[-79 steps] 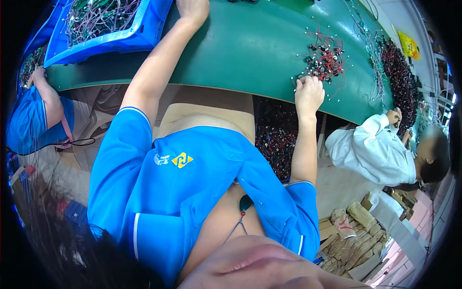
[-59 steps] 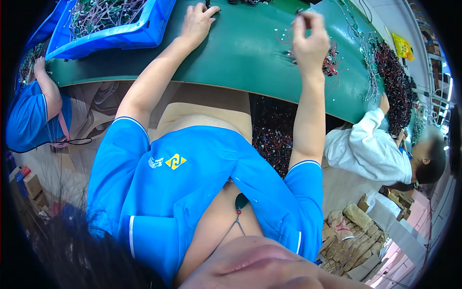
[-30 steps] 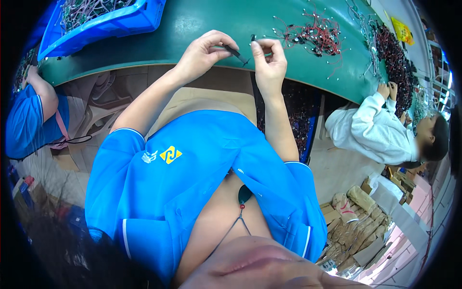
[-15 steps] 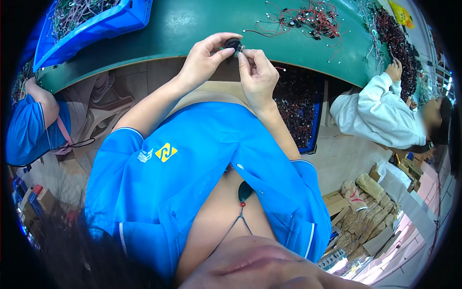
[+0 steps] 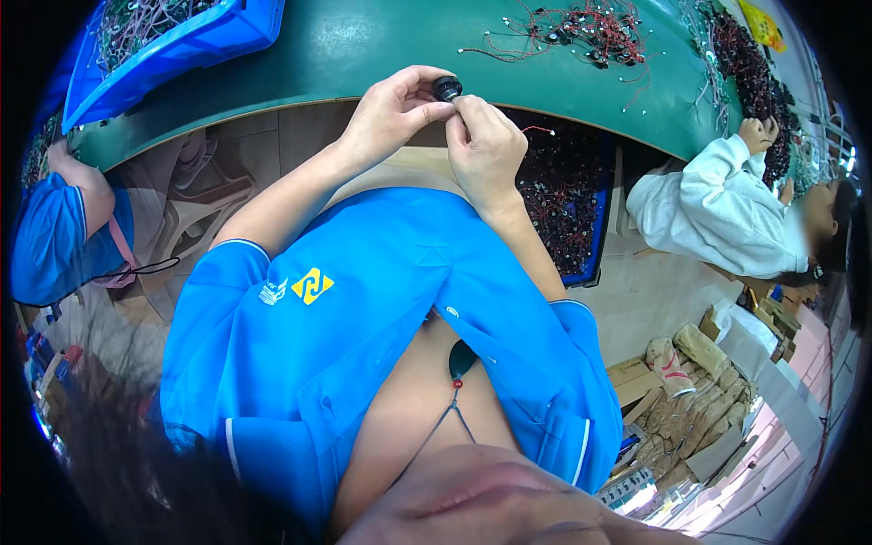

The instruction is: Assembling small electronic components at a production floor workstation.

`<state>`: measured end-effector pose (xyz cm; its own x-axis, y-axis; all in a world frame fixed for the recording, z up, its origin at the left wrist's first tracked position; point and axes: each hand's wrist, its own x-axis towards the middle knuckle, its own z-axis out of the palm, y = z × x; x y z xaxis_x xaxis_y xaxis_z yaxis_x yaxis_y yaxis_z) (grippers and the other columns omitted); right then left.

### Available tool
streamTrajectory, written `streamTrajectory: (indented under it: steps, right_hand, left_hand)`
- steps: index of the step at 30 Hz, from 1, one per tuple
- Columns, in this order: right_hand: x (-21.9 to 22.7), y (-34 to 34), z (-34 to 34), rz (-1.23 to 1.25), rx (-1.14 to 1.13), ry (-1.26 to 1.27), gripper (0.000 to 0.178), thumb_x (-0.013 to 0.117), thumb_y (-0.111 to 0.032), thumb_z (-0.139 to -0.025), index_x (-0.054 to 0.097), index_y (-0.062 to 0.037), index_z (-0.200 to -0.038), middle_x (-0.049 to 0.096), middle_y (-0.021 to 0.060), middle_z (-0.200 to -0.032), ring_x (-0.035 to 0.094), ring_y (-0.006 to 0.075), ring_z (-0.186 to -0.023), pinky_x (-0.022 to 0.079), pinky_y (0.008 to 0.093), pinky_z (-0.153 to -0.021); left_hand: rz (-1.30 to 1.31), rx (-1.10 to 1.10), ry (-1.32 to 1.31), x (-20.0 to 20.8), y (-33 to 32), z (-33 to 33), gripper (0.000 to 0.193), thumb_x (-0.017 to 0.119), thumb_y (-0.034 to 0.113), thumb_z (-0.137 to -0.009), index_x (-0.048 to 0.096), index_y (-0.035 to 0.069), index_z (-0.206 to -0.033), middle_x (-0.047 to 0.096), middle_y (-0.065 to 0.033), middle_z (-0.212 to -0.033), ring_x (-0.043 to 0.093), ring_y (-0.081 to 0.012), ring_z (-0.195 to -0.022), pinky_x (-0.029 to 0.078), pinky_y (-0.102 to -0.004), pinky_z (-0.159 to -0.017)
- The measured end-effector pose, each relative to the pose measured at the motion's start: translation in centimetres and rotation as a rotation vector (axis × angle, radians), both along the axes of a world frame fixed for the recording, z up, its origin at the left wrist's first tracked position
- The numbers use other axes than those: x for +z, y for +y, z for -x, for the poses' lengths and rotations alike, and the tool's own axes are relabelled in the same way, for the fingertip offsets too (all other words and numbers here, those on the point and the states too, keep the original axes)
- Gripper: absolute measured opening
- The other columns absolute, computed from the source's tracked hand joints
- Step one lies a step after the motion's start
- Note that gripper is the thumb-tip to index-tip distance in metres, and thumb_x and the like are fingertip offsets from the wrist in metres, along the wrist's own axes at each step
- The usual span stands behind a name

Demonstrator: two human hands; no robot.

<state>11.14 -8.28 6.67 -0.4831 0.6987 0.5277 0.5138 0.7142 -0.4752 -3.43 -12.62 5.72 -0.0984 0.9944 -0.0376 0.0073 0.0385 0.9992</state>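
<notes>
Near the front edge of the green table, my left hand point(image 5: 400, 107) is closed, thumb and fingers pinching a small black round part point(image 5: 446, 87). The thumb and fingers of my right hand point(image 5: 486, 150) are pressed together at that part's lower end. They cover whatever joins it there. A thin red wire point(image 5: 542, 130) with a white tip sticks out beside my right hand; its other end is hidden.
A tangled pile of red-wired black parts point(image 5: 595, 32) lies on the green table point(image 5: 363, 54). A blue bin point(image 5: 168, 68) of wires stands at the left. Below the table is another bin point(image 5: 595, 227) of wired parts. Co-workers sit at both sides, one in a grey sleeve point(image 5: 699, 209).
The black part has turned between my fingers and shifted slightly right. My right fingers have closed in over its lower end. The grey-sleeved co-worker's hands have moved.
</notes>
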Motion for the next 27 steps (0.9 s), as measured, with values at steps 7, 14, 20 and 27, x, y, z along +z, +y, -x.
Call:
streamTrajectory:
  steps: [7, 14, 20, 27]
  right_hand:
    - [1.1, -0.7, -0.5, 0.222, 0.041, 0.039, 0.008, 0.064, 0.0, -0.076, 0.06, -0.0057, -0.08, 0.06, 0.002, -0.067, 0.049, 0.0136, -0.052, 0.038, 0.0275, -0.048]
    - [0.8, -1.0, -0.4, 0.397, 0.026, 0.068, 0.009, 0.065, -0.004, -0.078, 0.058, -0.0073, -0.082, 0.061, 0.0033, -0.07, 0.056, 0.0177, -0.057, 0.043, 0.0298, -0.052]
    - [-0.1, -0.7, -0.2, 0.347, 0.059, 0.145, 0.009, 0.065, -0.004, -0.078, 0.057, -0.0069, -0.082, 0.06, 0.0036, -0.067, 0.056, 0.0185, -0.057, 0.042, 0.0301, -0.051]
    - [-0.8, -0.1, -2.4, 0.268, -0.024, -0.075, 0.007, 0.063, -0.009, -0.081, 0.057, -0.0069, -0.084, 0.06, 0.004, -0.068, 0.057, 0.0212, -0.057, 0.042, 0.0316, -0.053]
  left_hand:
    - [-0.033, -0.015, 0.044, 0.6, -0.2, 0.2, 0.03, 0.058, 0.001, -0.09, 0.057, 0.001, -0.119, 0.065, -0.01, -0.102, 0.064, -0.0147, -0.087, 0.055, -0.0245, -0.079]
    - [-0.006, -0.01, 0.102, 0.8, -0.4, 0.3, 0.025, 0.058, 0.0, -0.089, 0.058, 0.0, -0.114, 0.065, -0.009, -0.096, 0.063, -0.0124, -0.08, 0.054, -0.0217, -0.072]
    - [-0.092, 0.097, 0.176, -0.5, -0.2, 0.0, 0.019, 0.059, 0.0, -0.087, 0.058, 0.0, -0.107, 0.064, -0.0073, -0.09, 0.059, -0.0104, -0.073, 0.051, -0.0201, -0.063]
    - [0.047, -0.16, 0.128, -0.6, 1.9, 1.0, 0.021, 0.061, 0.002, -0.086, 0.058, 0.003, -0.106, 0.062, -0.0063, -0.09, 0.057, -0.0119, -0.073, 0.049, -0.0226, -0.065]
